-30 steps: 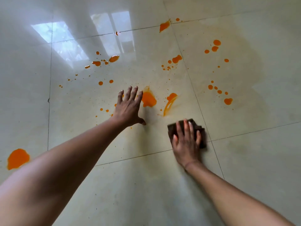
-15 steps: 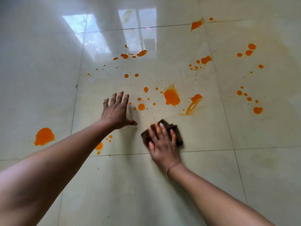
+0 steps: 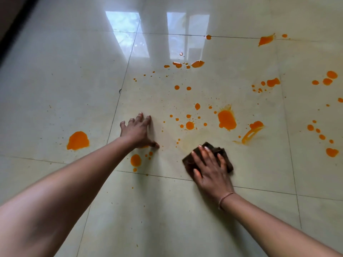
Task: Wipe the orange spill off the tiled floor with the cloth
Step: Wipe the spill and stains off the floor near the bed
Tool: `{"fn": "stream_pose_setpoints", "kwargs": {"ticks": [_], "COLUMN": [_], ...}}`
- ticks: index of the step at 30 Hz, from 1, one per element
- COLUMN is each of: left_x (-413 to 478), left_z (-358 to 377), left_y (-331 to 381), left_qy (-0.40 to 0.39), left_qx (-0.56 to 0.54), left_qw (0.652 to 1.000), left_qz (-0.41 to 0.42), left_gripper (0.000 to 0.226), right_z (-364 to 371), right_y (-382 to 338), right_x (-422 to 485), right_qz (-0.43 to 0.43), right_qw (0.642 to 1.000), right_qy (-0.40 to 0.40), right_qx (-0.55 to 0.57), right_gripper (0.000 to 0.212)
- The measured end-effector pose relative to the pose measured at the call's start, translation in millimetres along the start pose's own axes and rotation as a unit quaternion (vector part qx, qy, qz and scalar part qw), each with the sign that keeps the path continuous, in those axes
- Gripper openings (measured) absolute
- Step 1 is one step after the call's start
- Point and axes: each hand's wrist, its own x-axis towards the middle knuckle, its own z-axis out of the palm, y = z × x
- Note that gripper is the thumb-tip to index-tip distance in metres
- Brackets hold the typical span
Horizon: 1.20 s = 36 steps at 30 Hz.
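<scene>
Now the right hand lies flat on the dark brown cloth, fingers spread, pressing it to the tiled floor. Left of the cloth, the left hand rests spread on bare tile, holding nothing. Beyond the cloth the orange spill dots the tiles. A faint yellowish smear lies just past the cloth's far edge.
</scene>
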Motion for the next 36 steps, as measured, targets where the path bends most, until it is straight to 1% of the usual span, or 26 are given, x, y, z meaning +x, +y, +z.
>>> {"fn": "stream_pose_setpoints", "kwargs": {"ticks": [1,3,5,7,9,11,12,13,14,16,17,18,19,21,23,24,25,27,28,29,30,32,33,34,35,36], "left_x": [0,1,5,7,7,7,6,5,5,6,7,7,6,4,1,0,0,1,3,2,0,-6,-8,-14,-20,-25], "left_z": [1,3,6,9,10,11,10,10,10,11,12,12,11,6,-1,-3,-4,-1,0,1,1,0,1,3,6,10], "left_y": [0,-2,-2,-2,-4,-5,-6,-5,-5,-6,-4,-4,-4,-10,-19,-23,-25,-26,-25,-24,-25,-29,-32,-34,-38,-42], "left_qy": [0.008,0.024,0.026,0.033,0.034,0.035,0.035,0.033,0.032,0.033,0.034,0.033,0.03,0.017,-0.005,-0.011,-0.012,-0.002,0.006,0.011,0.019,0.032,0.032,0.031,0.033,0.037], "left_qx": [0.009,0.02,0.017,0.013,0.007,0.01,0.008,0.006,0.005,0.002,-0.003,-0.007,-0.011,-0.031,-0.047,-0.044,-0.038,-0.039,-0.039,-0.035,-0.03,-0.021,-0.015,-0.006,0.006,0.017], "left_qw": [1.0,1.0,1.0,0.999,0.999,0.999,0.999,0.999,0.999,0.999,0.999,0.999,0.999,0.999,0.999,0.998,0.998,0.998,0.998,0.998,0.998,0.997,0.997,0.997,0.997,0.997], "left_qz": [0.005,0.004,0.004,0.002,0.0,0.005,0.006,0.008,0.007,0.002,0.001,0.002,0.004,0.009,0.025,0.033,0.04,0.045,0.05,0.054,0.057,0.067,0.074,0.077,0.074,0.068], "left_gripper": [0.124,0.124,0.125,0.125,0.126,0.127,0.127,0.127,0.127,0.127,0.126,0.126,0.125,0.123,0.121,0.117,0.112,0.094,0.083,0.073,0.065,0.058,0.056,0.056,0.056,0.058], "right_z": [-3,-7,-9,-7,-6,-2,-2,-1,-4,-7,-7,-6,-1,2,-1,0,-3,-3,-2,3,7,3,1,-2,-3,-6], "right_y": [6,-4,-27,-42,-38,-28,-23,-17,-18,-36,-49,-61,-69,-66,-39,-26,-22,-43,-60,-74,-84,-75,-59,-44,-35,-36], "right_x": [14,76,140,168,146,84,62,58,74,139,168,180,174,118,58,58,74,132,149,145,129,63,38,30,41,65], "right_qz": [0.017,0.048,0.041,0.031,0.005,-0.036,-0.043,-0.046,-0.039,0.007,0.035,0.049,0.044,-0.032,-0.093,-0.099,-0.075,0.017,0.043,0.033,-0.005,-0.1,-0.124,-0.132,-0.116,-0.065], "right_qw": [1.0,0.999,0.999,0.999,1.0,0.999,0.999,0.999,0.999,1.0,0.999,0.998,0.998,0.999,0.995,0.994,0.996,0.999,0.999,0.999,1.0,0.994,0.992,0.99,0.992,0.996], "right_qy": [0.001,0.0,-0.011,-0.021,-0.01,-0.01,-0.017,-0.02,-0.026,-0.015,-0.026,-0.036,-0.024,-0.019,-0.03,-0.037,-0.04,-0.019,-0.017,0.0,0.008,-0.031,-0.035,-0.043,-0.049,-0.053], "right_qx": [0.006,0.018,0.026,0.018,0.006,-0.008,-0.005,-0.001,0.009,0.022,0.013,0.017,0.022,0.017,0.001,0.007,0.013,0.021,0.018,0.016,0.01,0.012,0.006,0.009,0.017,0.029], "right_gripper": [0.059,0.061,0.067,0.07,0.065,0.059,0.058,0.058,0.059,0.058,0.057,0.058,0.06,0.059,0.058,0.059,0.059,0.062,0.063,0.062,0.06,0.058,0.058,0.058,0.059,0.06]}}
